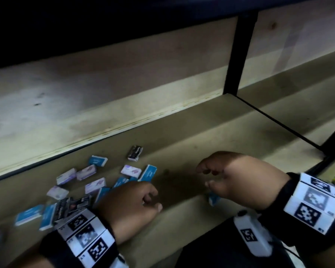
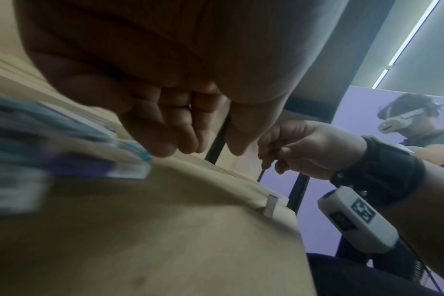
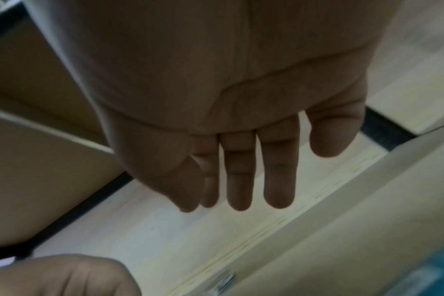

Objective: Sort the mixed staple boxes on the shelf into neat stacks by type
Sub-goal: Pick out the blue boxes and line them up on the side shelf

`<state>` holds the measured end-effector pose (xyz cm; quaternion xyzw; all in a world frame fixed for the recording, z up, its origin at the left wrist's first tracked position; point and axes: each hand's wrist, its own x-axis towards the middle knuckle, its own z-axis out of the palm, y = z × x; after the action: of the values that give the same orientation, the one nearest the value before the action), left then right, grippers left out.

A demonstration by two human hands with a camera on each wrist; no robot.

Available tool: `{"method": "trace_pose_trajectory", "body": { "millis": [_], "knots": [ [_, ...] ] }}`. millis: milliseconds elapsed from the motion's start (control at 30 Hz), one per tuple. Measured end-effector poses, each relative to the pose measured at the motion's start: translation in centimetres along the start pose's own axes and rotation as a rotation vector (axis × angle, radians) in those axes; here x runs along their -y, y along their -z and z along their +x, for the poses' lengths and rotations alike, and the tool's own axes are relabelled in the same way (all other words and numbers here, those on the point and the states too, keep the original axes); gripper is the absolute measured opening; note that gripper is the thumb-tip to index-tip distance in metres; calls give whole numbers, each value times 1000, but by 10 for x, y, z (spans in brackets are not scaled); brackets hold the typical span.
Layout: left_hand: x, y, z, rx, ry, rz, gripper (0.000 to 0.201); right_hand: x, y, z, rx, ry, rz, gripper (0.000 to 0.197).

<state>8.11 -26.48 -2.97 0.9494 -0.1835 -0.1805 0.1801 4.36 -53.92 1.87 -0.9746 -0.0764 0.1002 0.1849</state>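
Small staple boxes lie scattered on the left of the shelf (image 1: 182, 147): blue ones (image 1: 149, 172), lavender-white ones (image 1: 131, 169) and a black one (image 1: 135, 153), with more black boxes (image 1: 74, 206) by my left wrist. My left hand (image 1: 153, 200) hovers at the right edge of the pile, its fingers loosely curled and holding nothing; the left wrist view shows the left hand (image 2: 203, 148) empty too. My right hand (image 1: 205, 176) hangs relaxed and empty over bare shelf. A single blue box (image 1: 214, 199) lies under its palm, apart from the pile; that blue box (image 2: 271, 206) is also in the left wrist view.
A wooden back panel (image 1: 104, 89) closes the rear of the shelf. A black upright post (image 1: 240, 55) and a thin black divider (image 1: 278, 122) bound the bay on the right. Bare shelf lies between the pile and the divider.
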Motion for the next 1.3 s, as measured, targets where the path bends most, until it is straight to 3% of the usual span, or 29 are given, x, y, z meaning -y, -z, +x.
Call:
{"method": "trace_pose_trajectory", "body": {
  "millis": [100,400,500,600,833,1000,1167,1300],
  "knots": [
    [20,7,-15,-40,43,10,42,21,-10,11,4,40,-26,41],
    [72,23,-60,-80,135,-74,50,74,-33,57,104,78,-85,37],
    [83,23,-72,-111,150,-146,35,89,-39,69,102,109,-144,32],
    [92,23,-81,-147,159,-201,19,98,-47,86,140,115,-205,42],
    [108,25,-99,-194,186,-228,12,106,-60,116,200,100,-184,59],
    [113,27,-104,-184,182,-193,15,107,-68,128,244,88,-264,26],
    [116,20,-102,-182,183,-246,31,103,-70,133,256,70,-356,40],
    [114,18,-100,-182,162,-249,38,99,-69,133,257,54,-395,29]
  ]
}}
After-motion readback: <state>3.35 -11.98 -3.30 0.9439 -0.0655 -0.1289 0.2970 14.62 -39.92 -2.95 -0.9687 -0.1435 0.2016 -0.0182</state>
